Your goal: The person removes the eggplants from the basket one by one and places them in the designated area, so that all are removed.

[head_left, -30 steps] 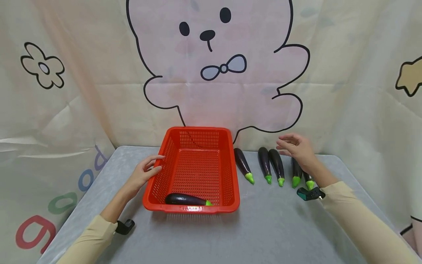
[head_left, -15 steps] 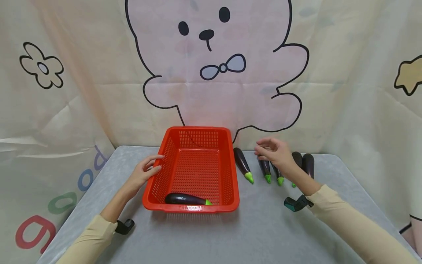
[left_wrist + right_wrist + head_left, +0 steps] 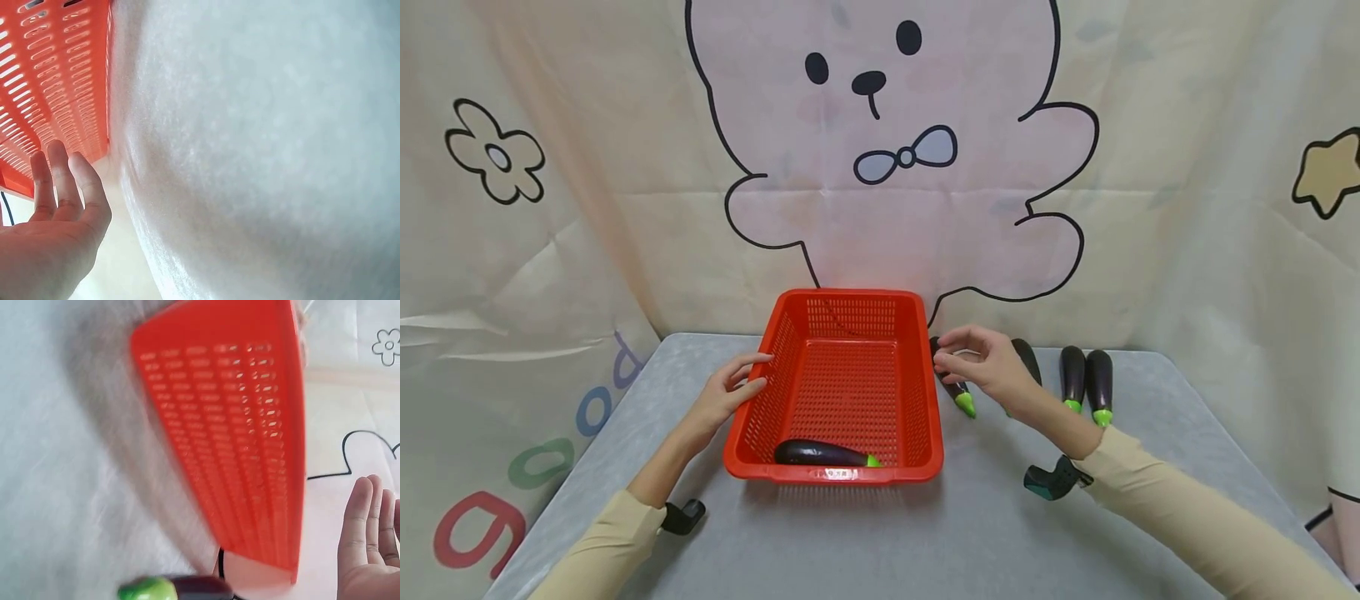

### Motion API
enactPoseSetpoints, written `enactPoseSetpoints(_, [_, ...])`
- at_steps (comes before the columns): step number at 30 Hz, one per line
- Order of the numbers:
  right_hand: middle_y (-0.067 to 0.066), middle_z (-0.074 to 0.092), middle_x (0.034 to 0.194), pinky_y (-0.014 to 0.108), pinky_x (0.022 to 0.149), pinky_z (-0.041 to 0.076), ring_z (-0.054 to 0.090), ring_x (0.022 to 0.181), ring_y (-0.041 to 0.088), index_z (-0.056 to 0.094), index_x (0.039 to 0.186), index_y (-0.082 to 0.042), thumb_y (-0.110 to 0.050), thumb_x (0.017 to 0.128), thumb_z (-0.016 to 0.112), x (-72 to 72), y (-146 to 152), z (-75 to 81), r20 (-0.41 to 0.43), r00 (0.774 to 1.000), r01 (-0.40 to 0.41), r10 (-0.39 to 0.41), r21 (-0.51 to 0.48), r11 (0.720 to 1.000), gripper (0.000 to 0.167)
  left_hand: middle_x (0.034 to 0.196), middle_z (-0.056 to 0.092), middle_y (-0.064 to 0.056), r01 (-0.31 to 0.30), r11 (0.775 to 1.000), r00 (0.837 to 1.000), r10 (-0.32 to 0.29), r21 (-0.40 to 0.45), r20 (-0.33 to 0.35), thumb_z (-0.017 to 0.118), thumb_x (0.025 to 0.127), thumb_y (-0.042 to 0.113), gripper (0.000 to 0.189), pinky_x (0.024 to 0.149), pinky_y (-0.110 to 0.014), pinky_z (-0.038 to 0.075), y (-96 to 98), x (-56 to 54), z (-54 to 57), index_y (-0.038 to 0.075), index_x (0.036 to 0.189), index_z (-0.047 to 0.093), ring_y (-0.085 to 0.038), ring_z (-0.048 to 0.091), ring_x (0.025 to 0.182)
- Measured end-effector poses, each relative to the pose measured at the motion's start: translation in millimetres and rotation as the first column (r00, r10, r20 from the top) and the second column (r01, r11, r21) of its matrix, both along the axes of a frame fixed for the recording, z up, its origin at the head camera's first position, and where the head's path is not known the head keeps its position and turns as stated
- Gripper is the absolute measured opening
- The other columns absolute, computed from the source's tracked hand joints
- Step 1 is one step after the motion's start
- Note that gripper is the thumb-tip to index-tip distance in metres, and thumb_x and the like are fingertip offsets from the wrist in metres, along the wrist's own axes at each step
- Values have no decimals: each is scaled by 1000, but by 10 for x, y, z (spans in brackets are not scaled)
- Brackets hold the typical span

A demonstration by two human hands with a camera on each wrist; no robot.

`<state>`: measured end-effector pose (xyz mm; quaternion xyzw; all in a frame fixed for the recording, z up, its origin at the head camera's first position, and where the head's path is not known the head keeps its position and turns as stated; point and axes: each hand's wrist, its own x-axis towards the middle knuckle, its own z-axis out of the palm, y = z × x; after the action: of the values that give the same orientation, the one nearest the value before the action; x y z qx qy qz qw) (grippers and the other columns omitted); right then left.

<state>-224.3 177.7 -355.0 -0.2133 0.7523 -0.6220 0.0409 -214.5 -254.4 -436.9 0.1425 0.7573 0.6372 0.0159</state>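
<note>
A red perforated plastic basket (image 3: 837, 474) stands on the table, with one dark eggplant (image 3: 820, 452) lying along its near wall. My left hand (image 3: 718, 406) touches the basket's left rim; its fingers look straight in the left wrist view. My right hand (image 3: 988, 369) hovers just right of the basket, holding nothing, with fingers extended in the right wrist view. Beneath it lies another eggplant (image 3: 964, 403), partly covered by the fingers; its green stem end (image 3: 148, 589) shows in the right wrist view. The hand and forearm also hide parts of the eggplants behind them.
Farther right, an eggplant (image 3: 1027, 358) is partly hidden by my right arm. Two more eggplants, one left (image 3: 1072, 373) and one right (image 3: 1100, 383), lie side by side. A curtain (image 3: 880, 233) with a cartoon bear hangs behind the grey-covered table (image 3: 880, 550).
My right hand has moved left over the row of eggplants, from the far right ones to the one beside the basket. My left hand and the basket stay in place.
</note>
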Motion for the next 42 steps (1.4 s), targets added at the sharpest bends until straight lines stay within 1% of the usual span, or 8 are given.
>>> enactPoseSetpoints(2, [21,64,113,45,81,58,66,102,47,60,122,5,-11,95,74,9,-49,15,3,1000,-20,20,-13,1000,35,146,48,-24,-3,1000,1000,3,-2,-1,63,101,19,49,83,-41,58,4,4,-3,6,146,48,-43,59,116])
enactPoseSetpoints(9, [21,64,111,46,82,58,66,103,44,61,121,2,-8,96,72,-25,-224,68,23,998,-61,62,-43,997,30,146,48,-23,-12,1000,1000,12,1,6,64,101,20,49,83,-42,58,4,-6,-16,7,146,49,-44,59,115])
enactPoseSetpoints(15, [19,64,112,45,85,57,69,99,34,61,122,-1,-10,95,73,-74,-429,126,41,995,-87,89,-48,995,31,146,48,-22,-13,1000,1000,13,-7,1,64,101,20,49,84,-42,57,3,-3,-18,7,146,49,-43,58,116])
enactPoseSetpoints(19, [18,63,117,49,85,57,68,102,34,60,124,-1,-11,95,74,-136,-585,186,41,993,-109,111,-49,993,34,145,49,-23,-14,1000,1000,14,-10,0,63,101,20,49,84,-41,57,2,2,-17,6,146,49,-44,58,117])
enactPoseSetpoints(24, [19,61,121,53,88,55,63,108,38,59,127,0,-10,94,74,-276,-764,270,66,981,-180,183,-56,982,37,145,48,-24,-10,1000,1000,10,-6,4,63,101,20,49,84,-41,57,1,1,-13,5,146,49,-44,58,116])
enactPoseSetpoints(29, [18,60,126,52,92,53,62,111,36,59,128,-2,-10,94,73,-441,-907,325,139,954,-258,264,-56,964,38,145,48,-26,-2,1000,1000,2,-6,6,61,102,19,47,83,-40,58,1,-8,0,6,146,49,-44,58,116])
enactPoseSetpoints(35, [22,56,131,58,98,47,62,113,38,57,132,-1,-7,97,68,-586,-1064,341,238,894,-363,379,-109,926,37,145,48,-26,0,1000,1000,0,-4,-2,60,102,18,46,82,-39,58,5,-10,0,5,145,49,-44,59,115])
enactPoseSetpoints(42, [21,55,135,56,100,46,62,117,37,55,136,-1,-5,97,65,-742,-1200,257,311,840,-415,446,-162,895,40,143,49,-27,6,1000,1000,-6,6,-2,60,103,16,44,81,-39,58,-9,-17,-20,4,144,49,-39,61,111])
